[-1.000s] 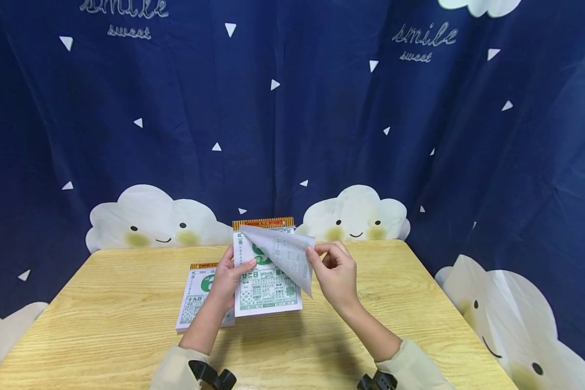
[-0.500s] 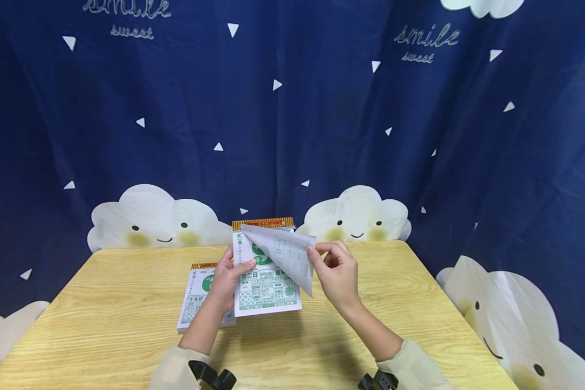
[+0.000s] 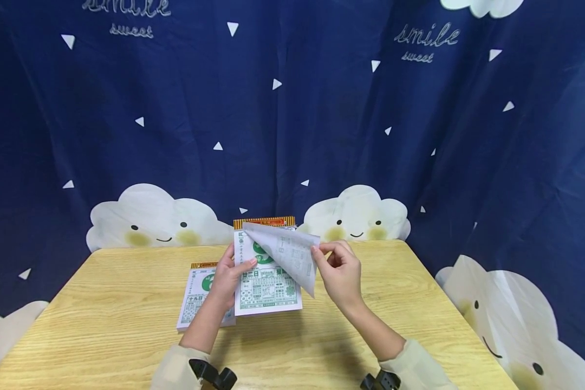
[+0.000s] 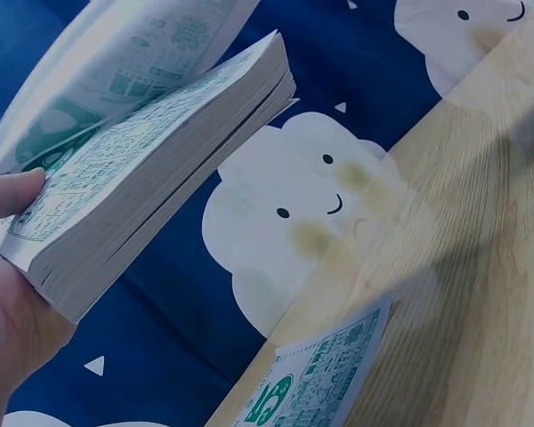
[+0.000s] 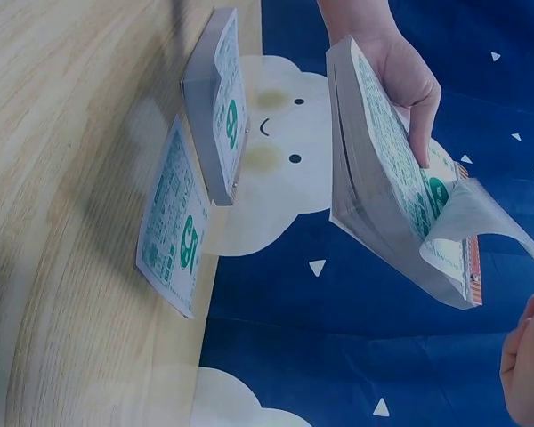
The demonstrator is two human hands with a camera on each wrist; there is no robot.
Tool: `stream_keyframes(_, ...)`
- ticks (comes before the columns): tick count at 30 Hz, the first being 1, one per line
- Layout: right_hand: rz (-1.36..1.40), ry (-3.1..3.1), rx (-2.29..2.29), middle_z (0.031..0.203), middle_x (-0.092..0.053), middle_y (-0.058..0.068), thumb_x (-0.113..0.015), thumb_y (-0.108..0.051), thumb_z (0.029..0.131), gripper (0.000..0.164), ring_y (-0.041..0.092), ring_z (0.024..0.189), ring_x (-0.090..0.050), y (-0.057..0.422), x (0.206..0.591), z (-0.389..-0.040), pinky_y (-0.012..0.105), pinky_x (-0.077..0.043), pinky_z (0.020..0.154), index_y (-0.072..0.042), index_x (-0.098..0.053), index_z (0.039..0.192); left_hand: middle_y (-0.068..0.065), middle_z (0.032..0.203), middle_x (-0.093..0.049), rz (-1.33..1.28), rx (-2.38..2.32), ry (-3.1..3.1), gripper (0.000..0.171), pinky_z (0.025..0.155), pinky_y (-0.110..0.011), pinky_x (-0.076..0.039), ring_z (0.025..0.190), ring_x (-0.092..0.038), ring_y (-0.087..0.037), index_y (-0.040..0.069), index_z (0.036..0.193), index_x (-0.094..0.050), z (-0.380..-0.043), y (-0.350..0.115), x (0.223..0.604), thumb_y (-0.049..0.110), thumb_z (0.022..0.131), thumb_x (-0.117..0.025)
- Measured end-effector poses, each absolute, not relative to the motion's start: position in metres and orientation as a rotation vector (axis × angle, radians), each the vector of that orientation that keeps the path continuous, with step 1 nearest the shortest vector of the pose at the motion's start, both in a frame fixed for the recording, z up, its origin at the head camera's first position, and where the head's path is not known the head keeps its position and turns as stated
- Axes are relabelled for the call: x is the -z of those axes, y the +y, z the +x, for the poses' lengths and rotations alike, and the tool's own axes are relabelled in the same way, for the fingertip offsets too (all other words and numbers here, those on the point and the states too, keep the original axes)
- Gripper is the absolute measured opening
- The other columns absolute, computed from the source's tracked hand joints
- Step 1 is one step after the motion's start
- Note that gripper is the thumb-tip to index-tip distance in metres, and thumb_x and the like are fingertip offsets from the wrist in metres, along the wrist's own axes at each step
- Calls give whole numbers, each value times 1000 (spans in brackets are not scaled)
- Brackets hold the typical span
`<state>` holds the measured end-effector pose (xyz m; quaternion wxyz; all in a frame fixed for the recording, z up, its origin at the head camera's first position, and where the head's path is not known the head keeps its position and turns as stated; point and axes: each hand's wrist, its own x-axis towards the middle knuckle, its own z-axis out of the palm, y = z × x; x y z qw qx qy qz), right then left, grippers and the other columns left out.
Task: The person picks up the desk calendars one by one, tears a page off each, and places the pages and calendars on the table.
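Note:
A thick tear-off calendar [image 3: 268, 295] with green print and an orange-striped top band is held up over the table. My left hand [image 3: 228, 279] grips its left side, thumb across the front. Between thumb and fingertips, my right hand [image 3: 340, 273] pinches the top sheet [image 3: 292, 254]. That sheet is peeled diagonally, showing its pale back, and stays joined near the upper left. In the right wrist view the lifted sheet [image 5: 472, 218] curls away from the block, and the left hand [image 5: 405, 76] holds the far side.
A second calendar block [image 3: 190, 303] lies on the wooden table [image 3: 127, 292], partly behind the left forearm. Beside it, in the right wrist view, lies a loose printed sheet [image 5: 171, 213]. Behind the table hangs a dark blue curtain [image 3: 273, 135] with cloud faces.
My right hand has shifted slightly right, drawing the peeled sheet a little farther across. The left hand and the calendar block stay nearly still.

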<state>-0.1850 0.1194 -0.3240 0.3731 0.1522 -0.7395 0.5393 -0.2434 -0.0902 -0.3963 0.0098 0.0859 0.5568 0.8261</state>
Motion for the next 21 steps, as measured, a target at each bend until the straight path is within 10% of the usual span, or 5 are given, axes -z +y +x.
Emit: stream_keyframes(21,379,-1880,-1372,70,-53,12,-67,6,79,5,1,53,-36,123,324,-185,13,-29,42,9,-64,76,9,92,-69,311,-2598,1733,59,69,-24,-59,76,-69,-8,13,140,-32,-243,-92,396,-3,87,-54)
